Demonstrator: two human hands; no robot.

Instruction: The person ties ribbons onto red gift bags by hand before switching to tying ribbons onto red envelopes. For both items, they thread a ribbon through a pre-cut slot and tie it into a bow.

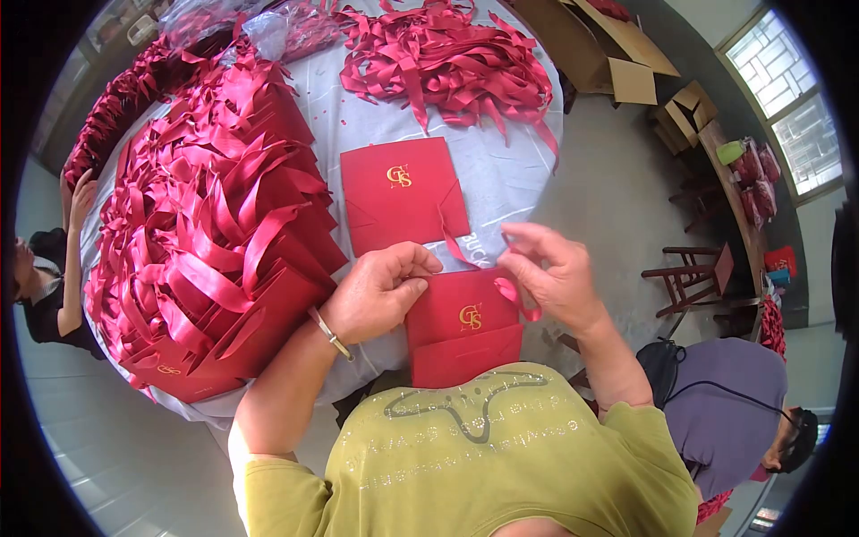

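Observation:
A red paper gift bag (463,315) with a gold logo lies flat at the table's near edge, against my front. My left hand (380,291) is closed, thumb and forefinger pinching the bag's top left corner. Over its top right corner is my right hand (557,276), fingers curled toward the thumb; what they pinch, if anything, is too small to make out. A red ribbon loop (519,301) hangs from the bag just below that hand. Another ribbon strand (458,249) runs up from the bag's top edge. Just beyond lies a second red gift bag (403,195).
Many ribboned bags (215,233) are stacked on the left of the round, cloth-covered table (322,94). A ribbon heap (447,58) lies at the back. Cardboard boxes (617,54) and a wooden stool (689,276) stand right. One person (54,286) is left, another (729,412) right.

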